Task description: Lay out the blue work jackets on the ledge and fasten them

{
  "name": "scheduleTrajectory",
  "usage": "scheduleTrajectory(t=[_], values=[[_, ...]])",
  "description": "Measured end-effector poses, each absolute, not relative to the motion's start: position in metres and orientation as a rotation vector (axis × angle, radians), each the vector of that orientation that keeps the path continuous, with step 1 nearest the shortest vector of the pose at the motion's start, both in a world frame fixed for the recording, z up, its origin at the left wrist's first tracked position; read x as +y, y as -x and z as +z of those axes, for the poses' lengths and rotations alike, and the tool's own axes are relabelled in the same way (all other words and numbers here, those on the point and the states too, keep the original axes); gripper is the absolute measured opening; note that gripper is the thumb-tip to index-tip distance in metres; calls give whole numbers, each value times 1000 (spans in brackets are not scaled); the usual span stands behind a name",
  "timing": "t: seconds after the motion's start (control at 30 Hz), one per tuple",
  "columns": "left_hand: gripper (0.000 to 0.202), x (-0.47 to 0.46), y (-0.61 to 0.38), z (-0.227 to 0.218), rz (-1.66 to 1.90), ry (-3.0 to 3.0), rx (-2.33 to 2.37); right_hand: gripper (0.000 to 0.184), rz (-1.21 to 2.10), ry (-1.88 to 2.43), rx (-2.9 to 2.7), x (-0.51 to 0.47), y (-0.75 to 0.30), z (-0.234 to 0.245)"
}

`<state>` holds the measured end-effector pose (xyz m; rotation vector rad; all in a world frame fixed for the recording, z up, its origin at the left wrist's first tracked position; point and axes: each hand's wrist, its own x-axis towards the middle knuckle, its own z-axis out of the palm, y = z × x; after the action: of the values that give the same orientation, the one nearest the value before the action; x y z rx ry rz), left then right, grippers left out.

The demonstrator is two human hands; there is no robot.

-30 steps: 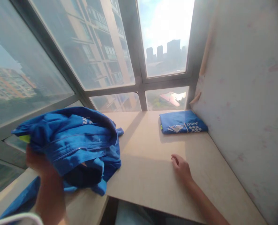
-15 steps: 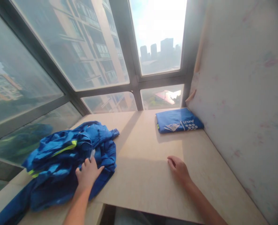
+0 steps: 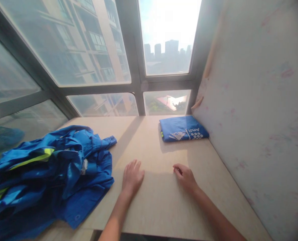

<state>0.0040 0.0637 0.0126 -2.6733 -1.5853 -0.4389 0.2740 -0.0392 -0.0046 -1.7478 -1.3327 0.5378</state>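
My left hand (image 3: 133,175) lies palm down on the tabletop with its fingers stretched out, holding nothing. To its left is a crumpled blue jacket (image 3: 70,174) with yellow-green strips, spread loosely in a heap; a gap separates it from the hand. My right hand (image 3: 184,175) rests on its side on the table, fingers curled in, and nothing shows in it. Beyond that hand, against the wall, sits a neatly folded blue garment (image 3: 175,125) with white printed lettering and a dotted logo.
The pale wooden tabletop (image 3: 151,197) runs up to framed windows (image 3: 103,90) at the back and left. A wall with faint floral patterning (image 3: 259,110) borders the right side. Part of the jacket hangs toward the near left edge.
My left hand has come off the jacket and moved right onto the bare tabletop. The jacket appears further left as the view shifts right. My right hand stays curled on the table.
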Motion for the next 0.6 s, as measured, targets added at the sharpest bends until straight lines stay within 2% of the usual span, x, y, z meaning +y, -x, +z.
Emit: scheduleTrajectory(t=[0.07,0.17,0.33,0.4,0.6], values=[[41,68,-3,9,-474,2582,-1638,29,527,1802,-1305,-22,-287,-7],[42,68,-4,7,-486,2503,-1676,30,312,1934,-1275,19,-319,-6],[46,67,-6,9,-490,2476,-1699,50,-175,2119,-1151,107,-381,16],[46,68,-6,8,-493,2482,-1705,52,-317,2157,-1252,136,-401,24],[47,68,-6,4,-478,2481,-1737,46,-287,2318,-1471,161,-431,3]])
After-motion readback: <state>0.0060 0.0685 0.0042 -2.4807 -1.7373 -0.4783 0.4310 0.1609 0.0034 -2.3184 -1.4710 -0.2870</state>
